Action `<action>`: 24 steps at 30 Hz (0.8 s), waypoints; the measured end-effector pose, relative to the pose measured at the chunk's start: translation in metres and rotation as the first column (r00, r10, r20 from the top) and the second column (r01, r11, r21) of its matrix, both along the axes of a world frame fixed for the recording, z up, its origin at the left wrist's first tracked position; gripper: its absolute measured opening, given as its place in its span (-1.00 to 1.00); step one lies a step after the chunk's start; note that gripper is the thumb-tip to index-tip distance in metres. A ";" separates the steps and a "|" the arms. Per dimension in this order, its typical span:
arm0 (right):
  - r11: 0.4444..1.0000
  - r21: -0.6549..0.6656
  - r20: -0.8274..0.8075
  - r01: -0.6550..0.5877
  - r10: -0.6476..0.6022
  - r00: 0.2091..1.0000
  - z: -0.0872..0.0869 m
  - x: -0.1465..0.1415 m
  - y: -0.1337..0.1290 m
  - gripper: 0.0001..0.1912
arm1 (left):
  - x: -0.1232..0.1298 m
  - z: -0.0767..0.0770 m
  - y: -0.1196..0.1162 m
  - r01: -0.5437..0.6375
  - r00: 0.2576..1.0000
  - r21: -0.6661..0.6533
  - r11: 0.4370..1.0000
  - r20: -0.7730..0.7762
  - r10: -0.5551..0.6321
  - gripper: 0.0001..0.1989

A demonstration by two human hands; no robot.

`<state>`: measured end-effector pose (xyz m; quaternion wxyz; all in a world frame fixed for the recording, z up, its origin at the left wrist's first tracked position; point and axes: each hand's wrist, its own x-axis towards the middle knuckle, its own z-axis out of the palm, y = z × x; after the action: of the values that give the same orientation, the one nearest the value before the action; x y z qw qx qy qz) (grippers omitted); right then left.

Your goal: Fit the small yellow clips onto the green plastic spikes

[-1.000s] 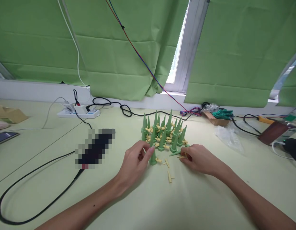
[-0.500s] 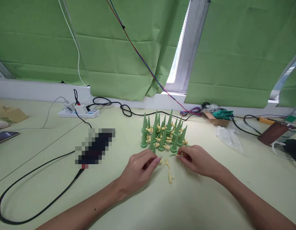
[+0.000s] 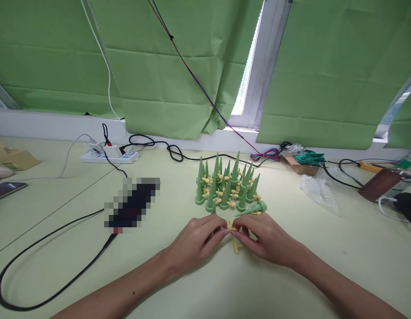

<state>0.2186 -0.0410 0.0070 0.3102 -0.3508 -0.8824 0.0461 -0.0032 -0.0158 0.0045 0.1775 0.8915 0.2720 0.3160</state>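
Note:
My left hand (image 3: 202, 237) and my right hand (image 3: 267, 239) meet fingertip to fingertip, both in a pinch. Between them is a small yellow plastic piece (image 3: 231, 228); its exact shape is partly hidden by the fingers. Just below, another yellow peg-like piece (image 3: 236, 246) with a side stub lies on the table. Beyond the hands stands a cluster of green cones (image 3: 226, 195) on round bases, with small yellow pieces among them. One green cone (image 3: 253, 208) lies on its side above my right hand, its tip pointing left.
A pixelated dark object (image 3: 134, 206) with a black cable lies at the left, before a white power strip (image 3: 109, 157). At the right are a clear plastic bag (image 3: 318, 192), a small cardboard box (image 3: 300, 165) and a brown object (image 3: 380, 185). Cables run along the wall.
My right hand has moved left and nearer, away from the lying green cone. My left hand has shifted slightly right and nearer, so the fingertips now meet at a yellow piece.

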 end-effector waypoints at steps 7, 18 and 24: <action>1.000 0.018 -0.002 -0.005 0.005 1.000 -0.003 -0.002 -0.001 -0.82 | 0.000 0.002 -0.001 0.019 1.000 -0.034 0.999 -0.020 -0.020 -0.80; 0.998 -0.024 -0.094 -0.055 0.052 0.994 -0.001 -0.003 0.001 -0.88 | -0.002 0.001 0.002 -0.010 1.000 -0.103 0.995 0.028 0.012 -0.82; 0.997 -0.009 -0.128 -0.071 0.070 0.989 0.000 -0.005 0.001 -0.88 | -0.001 0.001 0.003 -0.024 0.999 -0.084 0.996 0.021 0.026 -0.82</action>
<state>0.2137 -0.0400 0.0066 0.3615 -0.3179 -0.8723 0.0853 -0.0038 -0.0129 0.0052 0.2137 0.8761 0.2944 0.3163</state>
